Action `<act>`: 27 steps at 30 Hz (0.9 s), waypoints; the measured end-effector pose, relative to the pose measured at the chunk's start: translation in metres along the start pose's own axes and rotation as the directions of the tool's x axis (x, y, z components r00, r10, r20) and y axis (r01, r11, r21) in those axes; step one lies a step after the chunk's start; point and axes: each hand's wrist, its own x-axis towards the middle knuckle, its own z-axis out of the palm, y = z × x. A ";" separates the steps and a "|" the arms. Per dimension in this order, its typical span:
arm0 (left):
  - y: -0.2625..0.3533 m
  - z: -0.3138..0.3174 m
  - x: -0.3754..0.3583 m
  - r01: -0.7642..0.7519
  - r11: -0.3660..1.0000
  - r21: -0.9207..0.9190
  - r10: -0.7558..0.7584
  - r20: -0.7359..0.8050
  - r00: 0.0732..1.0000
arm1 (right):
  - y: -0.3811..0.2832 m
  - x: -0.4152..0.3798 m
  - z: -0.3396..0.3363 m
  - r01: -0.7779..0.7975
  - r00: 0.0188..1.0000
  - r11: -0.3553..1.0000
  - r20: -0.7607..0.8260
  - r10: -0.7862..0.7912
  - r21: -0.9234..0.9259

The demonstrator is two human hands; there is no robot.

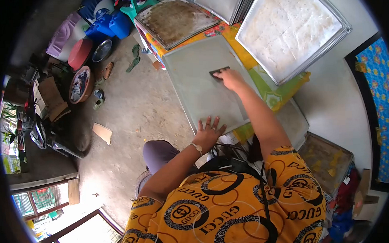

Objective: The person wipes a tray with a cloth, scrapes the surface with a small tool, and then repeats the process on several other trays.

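Observation:
A flat grey metal tray [193, 89] with a thin raised rim lies in front of me on the table. My right hand [230, 79] is on its middle, fingers pressed onto a small dark rectangular pad [218, 73] that lies flat against the surface. At the near edge of the tray, my left hand [210, 131] rests with its fingers spread over the rim, holding nothing.
A browned tray [178, 20] lies at the table's far end. Whitish trays [290, 30] lean in a stack by the wall on the right. A yellow-green tablecloth [270, 91] shows beneath. Slippers [133, 63], a laundry basin [79, 85] and cardboard [102, 133] lie on the floor.

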 end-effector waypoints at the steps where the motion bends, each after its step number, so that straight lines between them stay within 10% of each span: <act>1: 0.000 -0.002 0.001 0.002 1.000 -0.006 -0.002 0.003 1.000 | -0.001 0.008 -0.002 -0.026 0.998 1.000 0.054 0.026 0.012; 8: -0.001 0.003 -0.003 0.004 1.000 0.010 -0.003 -0.030 1.000 | -0.012 -0.097 -0.011 0.144 0.978 0.977 0.174 -0.116 -0.159; 19: -0.004 0.003 -0.001 -0.025 0.999 0.036 0.026 -0.043 0.999 | -0.018 0.044 -0.018 -0.008 0.994 1.000 0.108 0.007 0.009; 27: 0.001 -0.004 0.000 0.022 1.000 -0.014 -0.022 0.010 1.000 | -0.014 -0.171 -0.012 0.209 0.977 0.966 0.075 -0.199 -0.154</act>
